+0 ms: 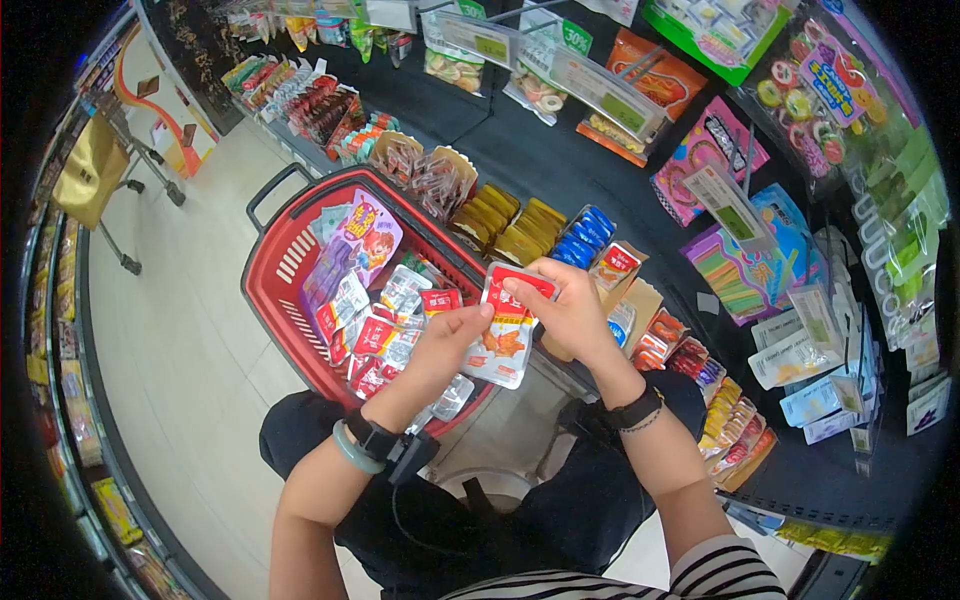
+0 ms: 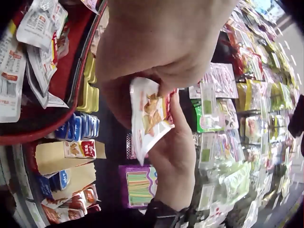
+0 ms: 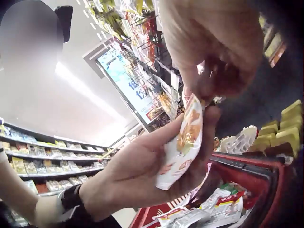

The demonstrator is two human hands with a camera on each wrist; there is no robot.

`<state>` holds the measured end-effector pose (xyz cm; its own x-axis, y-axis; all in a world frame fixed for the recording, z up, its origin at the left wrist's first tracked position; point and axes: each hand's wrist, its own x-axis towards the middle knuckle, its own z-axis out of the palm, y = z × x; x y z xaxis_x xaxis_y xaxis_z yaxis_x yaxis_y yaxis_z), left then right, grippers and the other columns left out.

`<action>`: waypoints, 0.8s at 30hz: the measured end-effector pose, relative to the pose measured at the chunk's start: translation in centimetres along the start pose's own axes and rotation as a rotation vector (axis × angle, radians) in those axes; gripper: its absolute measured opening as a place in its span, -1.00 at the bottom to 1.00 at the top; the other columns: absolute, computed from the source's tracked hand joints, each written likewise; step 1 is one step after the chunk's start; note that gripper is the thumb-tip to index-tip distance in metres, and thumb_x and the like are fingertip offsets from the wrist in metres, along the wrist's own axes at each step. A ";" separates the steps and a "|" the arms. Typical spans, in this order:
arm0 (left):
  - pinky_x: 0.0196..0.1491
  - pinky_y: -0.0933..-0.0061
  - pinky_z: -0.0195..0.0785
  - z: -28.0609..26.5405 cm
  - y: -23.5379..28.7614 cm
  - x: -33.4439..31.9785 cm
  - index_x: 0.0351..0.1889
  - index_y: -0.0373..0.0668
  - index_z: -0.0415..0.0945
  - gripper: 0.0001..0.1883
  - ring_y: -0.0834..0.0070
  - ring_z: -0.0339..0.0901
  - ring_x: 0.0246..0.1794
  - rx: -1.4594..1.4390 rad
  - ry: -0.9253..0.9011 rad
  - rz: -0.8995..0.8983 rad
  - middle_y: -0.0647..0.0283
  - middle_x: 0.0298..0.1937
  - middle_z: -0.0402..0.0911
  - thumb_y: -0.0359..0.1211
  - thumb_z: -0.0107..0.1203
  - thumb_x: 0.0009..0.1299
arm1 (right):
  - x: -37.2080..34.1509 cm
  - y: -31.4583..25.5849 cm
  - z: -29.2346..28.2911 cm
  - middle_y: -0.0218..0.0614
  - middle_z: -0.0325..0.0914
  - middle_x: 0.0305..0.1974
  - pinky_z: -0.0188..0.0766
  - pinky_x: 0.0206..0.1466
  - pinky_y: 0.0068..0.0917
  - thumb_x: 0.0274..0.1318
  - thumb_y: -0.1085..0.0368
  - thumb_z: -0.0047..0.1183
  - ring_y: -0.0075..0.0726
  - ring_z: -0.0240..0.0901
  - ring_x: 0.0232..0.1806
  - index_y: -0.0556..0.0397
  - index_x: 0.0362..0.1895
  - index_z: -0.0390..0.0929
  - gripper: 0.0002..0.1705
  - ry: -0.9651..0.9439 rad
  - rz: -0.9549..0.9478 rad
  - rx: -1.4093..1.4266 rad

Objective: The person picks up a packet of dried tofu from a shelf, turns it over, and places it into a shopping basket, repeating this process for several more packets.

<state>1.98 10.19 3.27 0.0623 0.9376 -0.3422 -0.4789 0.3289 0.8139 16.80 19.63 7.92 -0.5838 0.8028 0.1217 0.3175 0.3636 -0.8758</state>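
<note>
Both hands hold one red and white snack packet over the right edge of the red basket. The left hand pinches its left side with the thumb on top; in the right wrist view the left hand lies behind the packet. The right hand grips the upper right corner, thumb on the red part. Seen from the left wrist, the packet hangs between the left hand and the right hand. Similar packets and a purple bag lie inside the basket.
Boxes of small snacks, including blue packets and gold packets, line the shelf beyond the basket. Hanging bags and price tags are at the upper right. A cart stands at the upper left.
</note>
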 end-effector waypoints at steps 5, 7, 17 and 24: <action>-0.55 0.71 0.17 0.4 -1.1 0.0 -0.34 -0.21 0.50 -0.67 0.82 0.30 -0.59 0.314 0.239 0.274 0.51 -0.57 0.42 -0.17 -0.16 0.46 | -0.6 1.9 1.4 -0.34 0.51 -0.53 0.27 -0.50 -0.56 0.05 0.10 0.14 -0.62 0.36 -0.54 0.15 -0.33 0.45 -0.65 0.091 0.053 0.396; -0.55 0.67 0.09 0.2 -1.2 0.2 -0.38 -0.27 0.48 -0.66 0.82 0.22 -0.59 0.384 0.307 0.379 0.49 -0.63 0.37 -0.21 -0.17 0.46 | -1.6 0.8 1.1 -0.34 0.47 -0.60 0.26 -0.52 -0.54 0.02 0.08 0.15 -0.63 0.32 -0.59 0.16 -0.31 0.46 -0.63 -0.028 0.079 0.136; -0.48 0.65 0.16 1.4 0.8 -1.4 -0.40 -0.29 0.42 -0.67 0.81 0.28 -0.51 0.371 0.239 0.416 0.44 -0.53 0.44 -0.26 -0.20 0.48 | -2.3 -0.3 -1.4 -0.47 0.52 -0.41 0.37 -0.37 -0.63 0.13 0.22 0.06 -0.65 0.40 -0.46 0.14 -0.18 0.48 -0.74 -0.340 0.162 0.646; -0.57 0.60 0.14 0.4 1.1 -1.6 -0.43 -0.28 0.44 -0.71 0.76 0.27 -0.63 0.699 0.264 0.546 0.36 -0.66 0.40 -0.28 -0.14 0.45 | -2.3 1.2 -2.2 -0.42 0.51 -0.39 0.38 -0.34 -0.62 0.08 0.20 0.11 -0.62 0.41 -0.39 0.16 -0.18 0.48 -0.69 -0.352 0.141 0.400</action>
<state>1.72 9.08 4.93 -0.2592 0.9547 0.1459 0.2593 -0.0767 0.9627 20.16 19.31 7.66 -0.7924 0.5993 -0.1136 0.1424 0.0007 -0.9898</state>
